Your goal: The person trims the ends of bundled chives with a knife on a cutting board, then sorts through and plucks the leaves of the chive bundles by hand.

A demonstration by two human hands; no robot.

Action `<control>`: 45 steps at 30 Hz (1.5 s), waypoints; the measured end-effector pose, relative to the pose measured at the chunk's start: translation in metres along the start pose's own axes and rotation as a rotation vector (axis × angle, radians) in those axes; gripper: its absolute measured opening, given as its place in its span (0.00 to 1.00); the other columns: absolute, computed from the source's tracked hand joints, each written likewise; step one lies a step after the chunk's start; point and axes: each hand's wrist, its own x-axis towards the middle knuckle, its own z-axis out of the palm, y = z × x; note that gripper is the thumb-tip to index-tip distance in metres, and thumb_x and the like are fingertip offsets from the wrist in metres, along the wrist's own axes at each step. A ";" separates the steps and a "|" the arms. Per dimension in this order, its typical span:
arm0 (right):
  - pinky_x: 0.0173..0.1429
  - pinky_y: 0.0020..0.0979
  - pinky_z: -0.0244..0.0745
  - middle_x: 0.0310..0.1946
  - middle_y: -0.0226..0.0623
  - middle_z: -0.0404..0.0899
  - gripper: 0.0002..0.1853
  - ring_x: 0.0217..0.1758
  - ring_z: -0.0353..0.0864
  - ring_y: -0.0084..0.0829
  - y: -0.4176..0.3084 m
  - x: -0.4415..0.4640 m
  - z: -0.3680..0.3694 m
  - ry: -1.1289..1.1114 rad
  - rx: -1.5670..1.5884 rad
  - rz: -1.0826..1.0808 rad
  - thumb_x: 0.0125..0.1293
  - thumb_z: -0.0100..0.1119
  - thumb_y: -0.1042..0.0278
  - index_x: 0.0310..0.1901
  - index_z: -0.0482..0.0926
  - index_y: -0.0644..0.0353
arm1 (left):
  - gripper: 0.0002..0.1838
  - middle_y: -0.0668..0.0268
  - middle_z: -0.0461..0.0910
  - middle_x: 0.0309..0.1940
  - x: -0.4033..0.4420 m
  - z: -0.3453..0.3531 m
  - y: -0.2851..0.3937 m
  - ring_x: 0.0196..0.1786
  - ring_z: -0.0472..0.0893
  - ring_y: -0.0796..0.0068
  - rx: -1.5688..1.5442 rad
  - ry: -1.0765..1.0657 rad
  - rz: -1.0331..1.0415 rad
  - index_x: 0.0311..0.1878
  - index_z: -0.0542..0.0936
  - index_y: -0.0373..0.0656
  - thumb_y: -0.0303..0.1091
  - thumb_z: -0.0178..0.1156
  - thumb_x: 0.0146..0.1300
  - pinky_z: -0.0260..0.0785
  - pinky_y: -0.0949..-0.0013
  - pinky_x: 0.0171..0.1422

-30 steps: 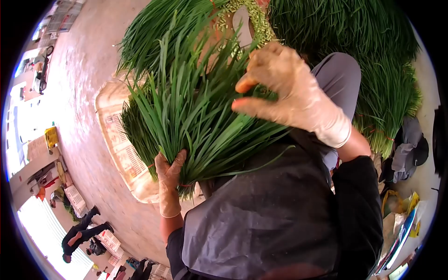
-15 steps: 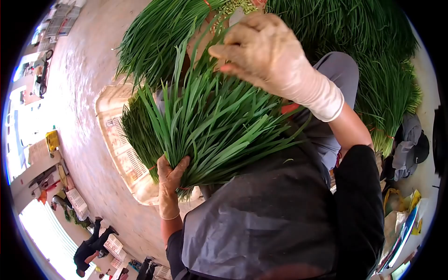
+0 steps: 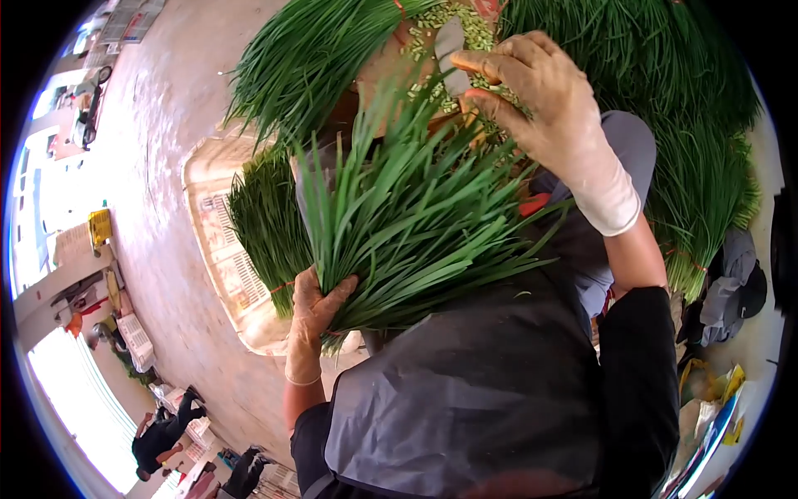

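My left hand (image 3: 316,312), in a pale glove, is wrapped round the lower end of a bunch of long green leaves (image 3: 407,224), whose tips fan out up and to the right. Above the bunch's right side is my right hand (image 3: 540,104), also gloved. Its thumb and index finger are apart and nothing shows between them. Behind those fingertips a flat grey blade-like piece (image 3: 451,54) lies among chopped pale green bits (image 3: 478,33).
A pale plastic crate (image 3: 220,249) at the left holds a tied green bunch (image 3: 270,224). More bunches lie at the top left (image 3: 316,62) and right (image 3: 698,191). A person in dark clothes (image 3: 162,432) is far off at the lower left.
My right hand first moved up and left, then right, off the leaves' upper part. The held bunch leans more to the right. The distant person has shifted.
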 end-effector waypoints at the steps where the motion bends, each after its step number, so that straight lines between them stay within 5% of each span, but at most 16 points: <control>1: 0.48 0.38 0.77 0.38 0.29 0.81 0.16 0.46 0.80 0.37 -0.010 0.007 -0.006 0.035 -0.014 -0.087 0.61 0.64 0.58 0.51 0.81 0.45 | 0.12 0.67 0.84 0.35 0.000 0.002 0.006 0.36 0.79 0.81 0.014 -0.006 -0.035 0.46 0.81 0.33 0.29 0.65 0.60 0.73 0.73 0.44; 4: 0.45 0.36 0.76 0.33 0.24 0.77 0.12 0.44 0.78 0.30 -0.046 0.028 -0.012 0.096 -0.031 -0.322 0.56 0.63 0.59 0.42 0.80 0.47 | 0.13 0.66 0.85 0.34 0.001 0.003 0.007 0.36 0.80 0.80 0.094 -0.020 -0.070 0.46 0.82 0.34 0.30 0.66 0.60 0.74 0.72 0.44; 7: 0.62 0.35 0.66 0.43 0.18 0.79 0.26 0.51 0.76 0.27 -0.058 0.029 0.005 -0.136 -0.117 -0.447 0.45 0.70 0.65 0.51 0.83 0.38 | 0.14 0.63 0.86 0.31 0.000 0.002 0.004 0.35 0.82 0.78 0.219 -0.034 -0.011 0.46 0.82 0.36 0.33 0.67 0.59 0.74 0.70 0.43; 11: 0.65 0.37 0.64 0.41 0.23 0.79 0.17 0.51 0.76 0.30 -0.031 0.023 0.006 0.060 0.397 -0.205 0.53 0.68 0.69 0.45 0.86 0.38 | 0.16 0.60 0.86 0.31 -0.003 0.005 0.012 0.34 0.84 0.71 0.248 0.002 0.036 0.47 0.82 0.38 0.35 0.68 0.57 0.74 0.68 0.43; 15: 0.52 0.38 0.72 0.37 0.29 0.79 0.08 0.46 0.77 0.37 -0.009 0.046 -0.007 0.055 0.164 -0.268 0.55 0.67 0.62 0.37 0.85 0.49 | 0.18 0.56 0.85 0.32 -0.003 0.006 0.020 0.35 0.86 0.61 0.393 -0.051 0.024 0.48 0.81 0.40 0.36 0.69 0.56 0.75 0.65 0.42; 20: 0.66 0.44 0.62 0.42 0.29 0.78 0.14 0.58 0.73 0.40 -0.043 0.059 -0.006 -0.332 0.152 -0.547 0.56 0.66 0.58 0.45 0.84 0.48 | 0.19 0.56 0.85 0.32 0.000 0.009 0.022 0.36 0.86 0.60 0.382 -0.069 0.087 0.49 0.81 0.40 0.37 0.69 0.56 0.75 0.63 0.42; 22: 0.67 0.43 0.62 0.38 0.27 0.78 0.09 0.56 0.75 0.33 -0.058 0.057 0.017 -0.367 0.134 -0.604 0.52 0.67 0.61 0.34 0.82 0.51 | 0.19 0.56 0.85 0.33 0.000 0.009 0.020 0.37 0.86 0.60 0.381 -0.072 0.048 0.49 0.81 0.40 0.37 0.69 0.55 0.75 0.64 0.43; 24: 0.62 0.37 0.67 0.38 0.27 0.80 0.06 0.50 0.78 0.30 -0.048 0.052 0.005 -0.270 0.346 -0.526 0.55 0.67 0.66 0.34 0.84 0.53 | 0.19 0.56 0.85 0.33 -0.001 0.007 0.016 0.37 0.86 0.61 0.368 -0.063 0.028 0.49 0.81 0.40 0.36 0.69 0.55 0.75 0.64 0.43; 26: 0.47 0.33 0.75 0.34 0.28 0.81 0.06 0.39 0.81 0.31 -0.026 0.047 0.016 0.005 0.638 -0.059 0.57 0.62 0.63 0.32 0.85 0.54 | 0.19 0.56 0.85 0.33 -0.004 0.005 0.013 0.38 0.86 0.62 0.349 -0.055 0.010 0.49 0.81 0.40 0.36 0.69 0.55 0.75 0.64 0.44; 27: 0.41 0.32 0.78 0.35 0.30 0.83 0.09 0.34 0.83 0.34 0.005 0.053 0.015 0.051 0.603 -0.121 0.60 0.62 0.61 0.36 0.86 0.56 | 0.19 0.56 0.85 0.34 -0.005 0.004 0.011 0.38 0.86 0.63 0.335 -0.045 0.022 0.49 0.81 0.40 0.36 0.69 0.55 0.75 0.65 0.44; 30: 0.64 0.49 0.65 0.56 0.41 0.74 0.31 0.59 0.72 0.49 0.042 0.030 -0.023 -0.090 -0.042 -0.059 0.58 0.65 0.65 0.65 0.71 0.47 | 0.17 0.58 0.85 0.33 -0.008 0.001 0.010 0.37 0.85 0.65 0.311 -0.025 0.064 0.46 0.82 0.38 0.35 0.69 0.54 0.75 0.65 0.44; 34: 0.59 0.46 0.68 0.50 0.43 0.77 0.22 0.52 0.74 0.49 0.018 0.039 -0.047 -0.142 0.046 -0.302 0.59 0.64 0.69 0.57 0.78 0.54 | 0.14 0.59 0.85 0.31 -0.006 0.000 0.009 0.34 0.85 0.68 0.306 -0.038 0.029 0.41 0.83 0.36 0.33 0.69 0.54 0.74 0.67 0.43; 35: 0.62 0.41 0.68 0.49 0.33 0.80 0.18 0.56 0.77 0.38 0.018 0.034 -0.021 -0.098 -0.080 -0.233 0.62 0.62 0.59 0.54 0.81 0.49 | 0.14 0.59 0.85 0.31 -0.006 0.000 0.008 0.34 0.84 0.68 0.287 -0.036 0.039 0.41 0.83 0.36 0.33 0.69 0.54 0.74 0.67 0.42; 39: 0.67 0.41 0.63 0.52 0.36 0.78 0.24 0.62 0.71 0.41 0.025 0.028 0.001 -0.129 -0.163 -0.299 0.62 0.64 0.60 0.61 0.77 0.46 | 0.14 0.59 0.85 0.30 -0.008 -0.002 0.006 0.34 0.85 0.67 0.294 -0.046 0.030 0.42 0.83 0.37 0.34 0.69 0.54 0.74 0.67 0.42; 42: 0.68 0.42 0.63 0.51 0.35 0.78 0.25 0.62 0.71 0.41 0.028 0.040 0.004 -0.149 0.235 -0.171 0.61 0.65 0.61 0.62 0.76 0.44 | 0.15 0.58 0.85 0.31 -0.011 0.002 0.009 0.34 0.85 0.65 0.319 -0.037 0.078 0.42 0.82 0.37 0.35 0.68 0.54 0.74 0.66 0.41; 45: 0.63 0.41 0.67 0.47 0.31 0.80 0.23 0.59 0.73 0.37 0.007 0.057 0.022 -0.115 0.128 -0.452 0.57 0.65 0.62 0.56 0.79 0.44 | 0.15 0.57 0.85 0.31 -0.008 0.001 0.011 0.35 0.85 0.63 0.336 -0.058 0.059 0.44 0.82 0.39 0.36 0.69 0.54 0.74 0.65 0.42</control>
